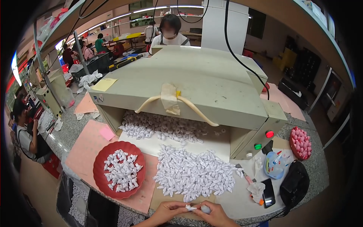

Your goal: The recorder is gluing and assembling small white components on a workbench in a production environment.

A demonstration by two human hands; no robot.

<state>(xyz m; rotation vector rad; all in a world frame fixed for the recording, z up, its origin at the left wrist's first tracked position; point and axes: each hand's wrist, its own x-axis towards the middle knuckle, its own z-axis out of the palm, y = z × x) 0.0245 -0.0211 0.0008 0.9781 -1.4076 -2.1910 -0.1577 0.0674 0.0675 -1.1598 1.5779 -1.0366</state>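
Observation:
At the table's front edge my left hand [168,211] pinches a small white plastic-looking piece [190,207] between thumb and fingers. Close beside it, my right hand [216,216] is closed around a pale, rounded object [205,209], perhaps a small bottle; its kind is not plain. Just beyond both hands spreads a heap of small white elongated pieces [193,172]. To the left stands a red scalloped bowl [99,176] with white figure-like pieces [123,170] in it.
A beige box-shaped machine [181,75] with lit red and green buttons spans the table; more white parts [159,126] lie beneath it. At right are a phone [268,193], black bag [295,183], blue tub [274,166] and bowl of pink pieces [301,143]. A person [170,38] sits opposite.

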